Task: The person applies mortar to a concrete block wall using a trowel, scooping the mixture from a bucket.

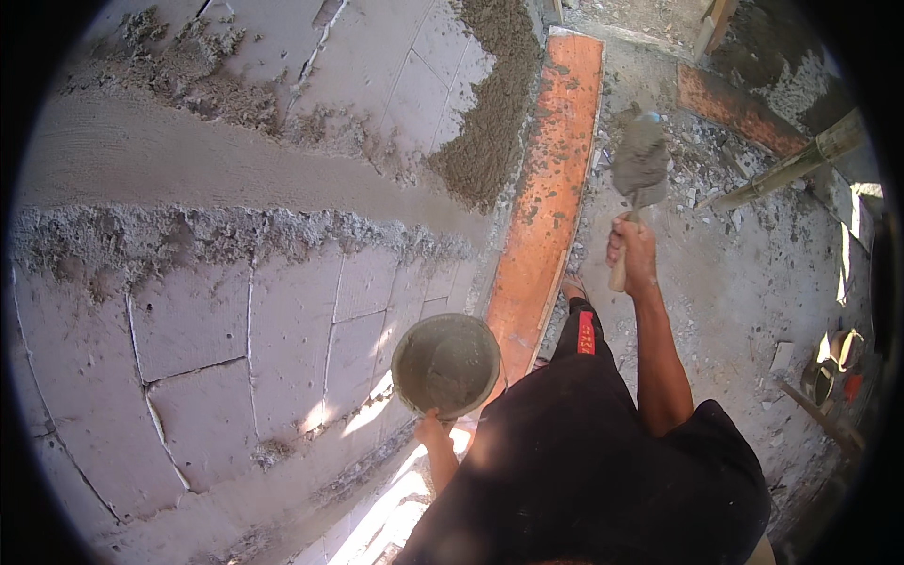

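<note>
block wall [235,311] beside loaded trowel [640,165]

Soft daylight, sun patches low on the wall [377,414], fisheye-bent dark rim, perhaps slight blur.

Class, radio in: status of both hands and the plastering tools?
Left hand grips mortar pan. Right hand grips loaded trowel. Orange board leans against block wall.

trowel [639,169] — blade loaded with grey mortar, raised | round pan [445,364] — mortar inside, held near block wall
</note>
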Available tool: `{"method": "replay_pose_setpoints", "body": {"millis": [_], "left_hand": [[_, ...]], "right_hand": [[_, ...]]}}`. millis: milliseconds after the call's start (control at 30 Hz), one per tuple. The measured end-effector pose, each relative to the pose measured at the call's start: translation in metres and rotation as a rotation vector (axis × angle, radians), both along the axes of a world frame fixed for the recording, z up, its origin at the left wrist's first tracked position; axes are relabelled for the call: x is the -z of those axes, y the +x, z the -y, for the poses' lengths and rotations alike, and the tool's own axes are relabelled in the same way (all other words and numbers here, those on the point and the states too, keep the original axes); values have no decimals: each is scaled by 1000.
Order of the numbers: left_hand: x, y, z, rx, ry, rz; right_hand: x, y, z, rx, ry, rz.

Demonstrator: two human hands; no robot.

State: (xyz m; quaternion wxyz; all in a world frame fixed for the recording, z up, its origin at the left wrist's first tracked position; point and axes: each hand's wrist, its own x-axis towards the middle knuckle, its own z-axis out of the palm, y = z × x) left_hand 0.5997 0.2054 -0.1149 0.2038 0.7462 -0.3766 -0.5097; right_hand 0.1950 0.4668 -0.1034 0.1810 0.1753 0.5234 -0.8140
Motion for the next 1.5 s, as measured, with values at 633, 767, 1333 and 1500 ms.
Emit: {"method": "replay_pose_setpoints", "body": {"millis": [633,767,1333,1500], "left_hand": [[7,151,-1,578,-354,821],[-33,65,-8,146,-430,-70],[-130,18,51,489,-590,-669],[-176,13,33,527,-481,-743]], "right_hand": [[5,56,227,-339,362,-474],[9,57,137,-815,654,-675],[-191,196,174,-1486,1493,-1798],[-156,163,188,-2082,1445,-1057]]}}
